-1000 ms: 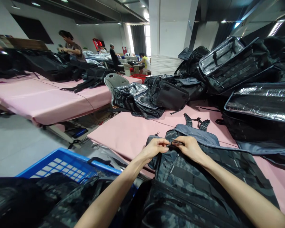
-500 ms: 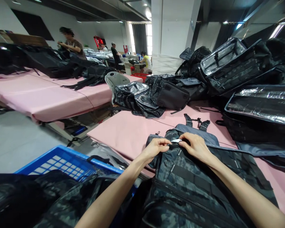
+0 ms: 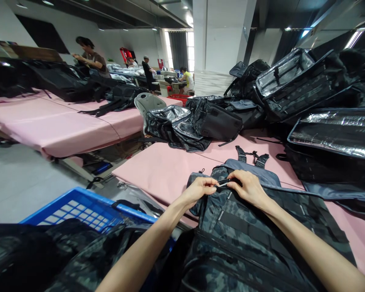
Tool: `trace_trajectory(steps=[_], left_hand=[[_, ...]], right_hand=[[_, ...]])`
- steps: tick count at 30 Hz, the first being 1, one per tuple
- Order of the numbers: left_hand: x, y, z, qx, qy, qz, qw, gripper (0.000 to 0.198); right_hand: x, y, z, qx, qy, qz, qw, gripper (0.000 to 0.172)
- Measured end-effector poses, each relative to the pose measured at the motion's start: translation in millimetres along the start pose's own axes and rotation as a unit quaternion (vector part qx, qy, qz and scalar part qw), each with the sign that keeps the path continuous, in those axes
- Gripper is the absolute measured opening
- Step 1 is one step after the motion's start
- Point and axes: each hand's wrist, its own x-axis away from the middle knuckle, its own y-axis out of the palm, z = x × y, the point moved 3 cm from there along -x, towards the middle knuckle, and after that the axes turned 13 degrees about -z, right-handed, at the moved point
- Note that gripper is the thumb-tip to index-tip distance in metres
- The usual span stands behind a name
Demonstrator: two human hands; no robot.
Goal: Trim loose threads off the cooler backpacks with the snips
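Observation:
A dark camouflage backpack (image 3: 246,231) lies flat in front of me on a pink-covered table (image 3: 161,170), its straps pointing away. My left hand (image 3: 199,190) pinches the fabric at the bag's top edge. My right hand (image 3: 249,187) is closed on a small thin tool with a pale blade (image 3: 223,183), held against the same edge. The two hands nearly touch, fingertips facing each other.
A blue plastic crate (image 3: 79,209) holding dark camouflage bags sits at my lower left. Opened bags with silver lining (image 3: 334,134) pile up at right and behind. A second pink table (image 3: 57,125) stands left across an aisle, where several people work in the background.
My right hand shifted slightly up toward the bag's top edge, and the pale blade of the small tool came into sight between the fingers. The left hand stayed put.

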Motion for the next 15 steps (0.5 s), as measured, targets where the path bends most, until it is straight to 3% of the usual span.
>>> trace_trajectory(steps=[5,8,10,15], left_hand=[[-0.1,-1.0,-0.3,-0.001,-0.012,-0.018,1.0,0.021],[1.5,-0.4,2.1,-0.004,-0.005,-0.024,1.0,0.023],[2.3,1.3,4.5,-0.012,0.001,-0.031,0.999,0.024],[1.5,8.9,7.9,-0.024,0.006,-0.048,0.999,0.028]], right_hand=[[-1.2,4.0,4.9,-0.127,0.035,-0.02,0.991,0.014],[-1.8,9.7,12.0,-0.265,0.064,-0.032,0.961,0.018],[-1.3,15.8,15.7,-0.376,0.075,-0.033,0.923,0.025],[4.7,40.8,18.5,-0.599,0.138,-0.014,0.789,0.032]])
